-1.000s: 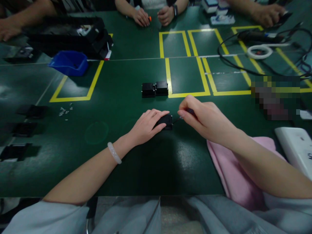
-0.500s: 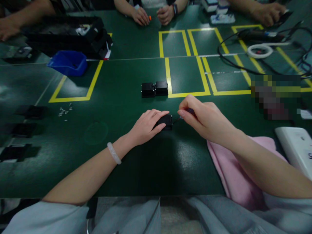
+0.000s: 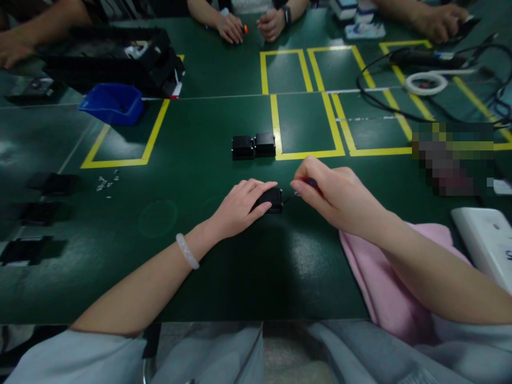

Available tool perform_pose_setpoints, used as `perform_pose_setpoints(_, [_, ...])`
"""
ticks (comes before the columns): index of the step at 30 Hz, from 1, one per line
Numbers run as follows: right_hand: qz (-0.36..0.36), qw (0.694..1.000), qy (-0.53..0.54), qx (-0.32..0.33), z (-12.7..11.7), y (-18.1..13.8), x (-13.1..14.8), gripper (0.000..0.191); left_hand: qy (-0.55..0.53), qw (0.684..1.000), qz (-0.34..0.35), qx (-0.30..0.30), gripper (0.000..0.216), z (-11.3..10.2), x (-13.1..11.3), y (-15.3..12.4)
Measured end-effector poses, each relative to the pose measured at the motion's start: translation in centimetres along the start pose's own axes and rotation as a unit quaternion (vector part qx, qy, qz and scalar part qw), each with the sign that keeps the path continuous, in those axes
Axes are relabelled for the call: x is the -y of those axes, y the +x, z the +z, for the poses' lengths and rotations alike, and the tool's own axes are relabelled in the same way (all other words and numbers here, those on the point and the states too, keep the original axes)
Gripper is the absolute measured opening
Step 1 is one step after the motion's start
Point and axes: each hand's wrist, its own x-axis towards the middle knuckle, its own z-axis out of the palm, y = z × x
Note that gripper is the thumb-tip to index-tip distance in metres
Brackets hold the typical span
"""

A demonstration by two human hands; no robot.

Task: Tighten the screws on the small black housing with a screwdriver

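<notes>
A small black box-shaped part (image 3: 272, 199) lies on the green table, its left portion hidden under my fingers. My left hand (image 3: 242, 207) is closed over it, thumb along the near side and fingers along the far side. In my right hand (image 3: 326, 186) is a screwdriver (image 3: 312, 183), gripped between thumb and curled fingers. Its thin shaft points left and meets the right end of the part, where small metal screws show. Just beyond, two similar black parts (image 3: 254, 145) sit end to end.
Loose screws (image 3: 104, 183) lie at the left, near several dark parts (image 3: 38, 213). A blue bin (image 3: 112, 103) stands before black trays (image 3: 108, 58). Pink cloth (image 3: 384, 272) and a white device (image 3: 484, 234) are at the right; cables (image 3: 372, 98) lie beyond. Co-workers' hands (image 3: 270, 25) rest across the table.
Both hands keep practically the same place and grip. The screwdriver's tip stays at the right end of the black part.
</notes>
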Motion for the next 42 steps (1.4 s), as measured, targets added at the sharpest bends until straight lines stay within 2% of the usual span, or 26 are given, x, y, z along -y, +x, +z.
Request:
perform_pose_setpoints(6, [0.029, 0.999, -0.04, 0.001, 0.14, -0.14, -0.09, 0.016, 0.001, 1.0, -0.001, 0.0, 0.05, 0.02, 0.03, -0.04])
perform_pose_setpoints(15, [0.027, 0.999, -0.028, 0.035, -0.57, -0.27, 0.14, 0.005, -0.003, 1.0, -0.007, 0.007, 0.05, -0.2, -0.16, -0.05])
perform_pose_setpoints(19, [0.025, 0.998, -0.037, 0.032, -0.59, -0.28, -0.04, 0.015, -0.004, 1.0, -0.007, 0.004, 0.05, -0.15, -0.15, -0.07])
perform_pose_setpoints(24, [-0.004, 0.999, 0.004, 0.033, -0.64, -0.3, -0.36, 0.003, 0.001, 1.0, -0.007, 0.006, 0.05, -0.13, -0.23, -0.06])
perform_pose_setpoints(30, [-0.004, 1.0, 0.003, 0.03, -0.46, -0.11, -0.17, 0.015, 0.003, 1.0, -0.003, 0.002, 0.049, -0.04, -0.13, -0.04])
perform_pose_setpoints(35, [-0.028, 0.999, 0.021, 0.032, -0.38, -0.08, -0.11, 0.011, 0.009, 1.0, 0.003, -0.002, 0.049, 0.08, 0.01, 0.01])
perform_pose_setpoints(42, [0.002, 0.999, -0.013, 0.046, -0.56, -0.25, -0.1, 0.013, 0.01, 1.0, 0.001, -0.002, 0.049, -0.01, -0.11, -0.05])
